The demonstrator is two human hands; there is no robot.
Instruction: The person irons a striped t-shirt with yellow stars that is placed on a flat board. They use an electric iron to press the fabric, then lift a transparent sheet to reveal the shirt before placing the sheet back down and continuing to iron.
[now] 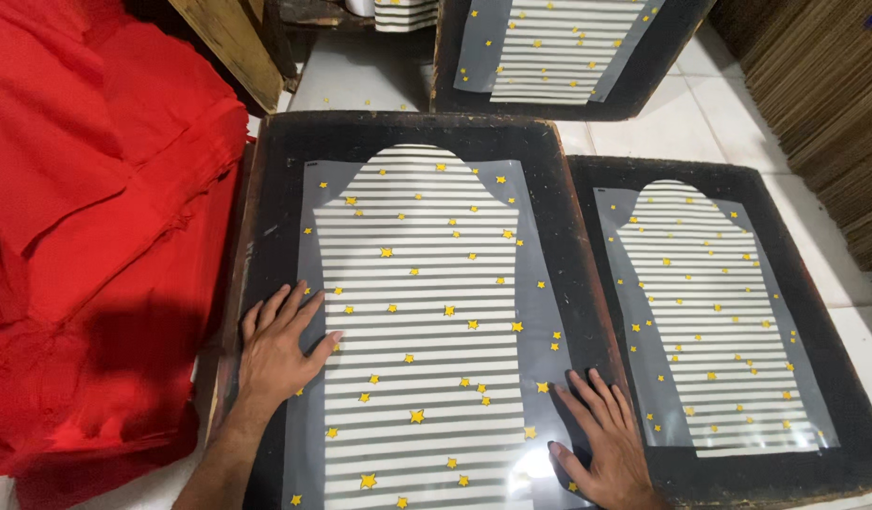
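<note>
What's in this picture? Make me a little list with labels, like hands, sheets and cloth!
left hand: flat, fingers spread, on the left edge of the middle sheet
right hand: flat on the lower right corner of the same sheet
middle sheet: clear film with white stripes and yellow stars, lying on a dark board
other sheets: one to the right, one at the top, same pattern
red cloth: piled on the left
floor: white tiles

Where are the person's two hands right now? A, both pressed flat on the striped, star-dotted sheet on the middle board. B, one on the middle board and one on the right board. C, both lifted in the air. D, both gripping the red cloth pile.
A: the left hand and right hand both lie palm down on the striped sheet on the middle board.
</note>
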